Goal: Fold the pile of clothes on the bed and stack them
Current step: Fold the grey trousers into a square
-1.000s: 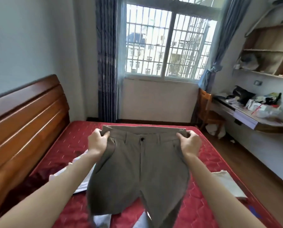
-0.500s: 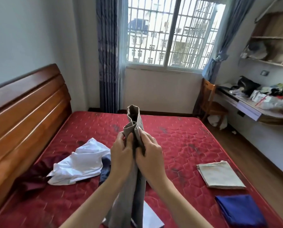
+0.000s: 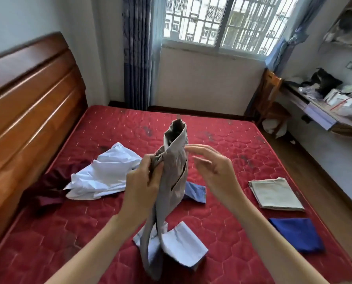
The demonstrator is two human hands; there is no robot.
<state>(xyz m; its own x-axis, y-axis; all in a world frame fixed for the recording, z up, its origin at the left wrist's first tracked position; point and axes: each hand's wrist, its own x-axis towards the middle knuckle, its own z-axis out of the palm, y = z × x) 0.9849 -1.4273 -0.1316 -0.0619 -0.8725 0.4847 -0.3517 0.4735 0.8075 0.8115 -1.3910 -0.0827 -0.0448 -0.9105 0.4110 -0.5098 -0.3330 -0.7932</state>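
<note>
Grey-green trousers (image 3: 174, 171), folded in half lengthwise, hang upright over the red bed (image 3: 222, 140). My left hand (image 3: 143, 181) grips them just below the waistband. My right hand (image 3: 212, 169) hovers beside them with loose, spread fingers and holds nothing. On the bed lie a crumpled white shirt (image 3: 107, 173), a dark red garment (image 3: 52, 185), a blue garment (image 3: 194, 191) partly hidden behind the trousers, and a pale blue piece (image 3: 181, 244) under the trouser legs. A folded beige cloth (image 3: 275, 193) and a folded royal blue cloth (image 3: 296, 234) lie side by side at the right.
A wooden headboard (image 3: 27, 111) runs along the left. A window with curtains (image 3: 136, 52) is at the far wall. A wooden chair (image 3: 271, 99) and a cluttered desk (image 3: 322, 111) stand to the right of the bed, with floor between.
The trousers went from spread wide between both hands to folded in half lengthwise. My right hand has since let go and moved off to the right, while my left hand keeps hold.
</note>
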